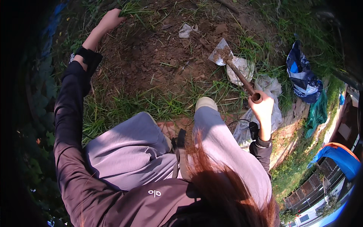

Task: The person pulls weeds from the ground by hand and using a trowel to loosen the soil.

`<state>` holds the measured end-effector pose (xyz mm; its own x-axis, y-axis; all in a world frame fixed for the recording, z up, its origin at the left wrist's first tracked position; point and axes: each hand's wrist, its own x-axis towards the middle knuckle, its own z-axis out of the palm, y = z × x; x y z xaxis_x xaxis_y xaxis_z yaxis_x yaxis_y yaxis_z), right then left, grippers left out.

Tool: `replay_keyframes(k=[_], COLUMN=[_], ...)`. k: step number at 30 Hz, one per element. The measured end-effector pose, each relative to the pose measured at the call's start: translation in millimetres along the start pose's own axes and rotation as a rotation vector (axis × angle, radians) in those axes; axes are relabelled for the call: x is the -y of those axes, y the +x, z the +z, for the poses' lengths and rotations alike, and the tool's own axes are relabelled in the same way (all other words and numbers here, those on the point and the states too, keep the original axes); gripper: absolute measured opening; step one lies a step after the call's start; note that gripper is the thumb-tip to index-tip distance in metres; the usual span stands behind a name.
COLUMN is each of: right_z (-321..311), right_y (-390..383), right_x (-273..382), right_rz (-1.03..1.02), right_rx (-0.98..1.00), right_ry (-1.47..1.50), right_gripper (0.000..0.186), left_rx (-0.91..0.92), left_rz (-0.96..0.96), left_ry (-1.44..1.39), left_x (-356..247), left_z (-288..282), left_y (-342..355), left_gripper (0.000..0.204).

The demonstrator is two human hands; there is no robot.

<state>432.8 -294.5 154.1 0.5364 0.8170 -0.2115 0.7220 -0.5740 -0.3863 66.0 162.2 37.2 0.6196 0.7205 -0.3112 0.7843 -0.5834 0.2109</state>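
Note:
At the upper left, my left hand [111,19] is closed around a tuft of green grass [131,9] at the far edge of the bare soil. My right hand [261,106] grips the near end of a short hand hoe [239,73], whose brown tubular handle shows an open round end. The hoe's flat metal blade [222,53] is smeared with soil and points away from me. Just beside the blade lies a crumpled white plastic piece [242,70]. Between my hands spreads loose brown soil [151,60] with bits of dry grass.
Grass [159,102] lines the near side of the soil, by my shoe [206,103]. Clear plastic sheeting [270,87] lies near my right wrist. Further right are a blue-and-white bag [302,75] and a green plastic bag [317,109]. A white scrap [187,30] sits at the far side.

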Motion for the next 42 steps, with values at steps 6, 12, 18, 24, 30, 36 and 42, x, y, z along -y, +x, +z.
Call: replay_keyframes(k=[6,12,18,24,30,36,42], right_z=[-8,60,91,120,118,119,147], right_y=[39,137,163,161,165,141,163], right_x=[-22,3,37,58,45,42,75], right_rz=[0.075,0.156,0.163,0.164,0.169,0.158,0.15], right_rx=[-0.189,-0.118,-0.131,-0.212,-0.153,-0.082,-0.219], right_ry=[0.319,0.526,0.369,0.382,0.448,0.435,0.441], right_gripper=[0.02,0.022,0.028,0.027,0.025,0.026,0.027], left_rx=[0.029,0.126,0.066,0.032,0.019,0.019,0.016], left_rz=[0.035,-0.026,-0.064,-0.138,-0.098,-0.13,-0.257], left_ry=[-0.424,-0.526,-0.675,-0.731,-0.734,-0.718,-0.741], left_x=[-2,-42,-62,-51,-73,-53,-41], left_z=[-8,-13,-15,-4,-23,-30,-20], left_y=[8,13,-3,0,-5,-27,-61], left_gripper=[0.034,0.044,0.042,0.042,0.042,0.044,0.045])
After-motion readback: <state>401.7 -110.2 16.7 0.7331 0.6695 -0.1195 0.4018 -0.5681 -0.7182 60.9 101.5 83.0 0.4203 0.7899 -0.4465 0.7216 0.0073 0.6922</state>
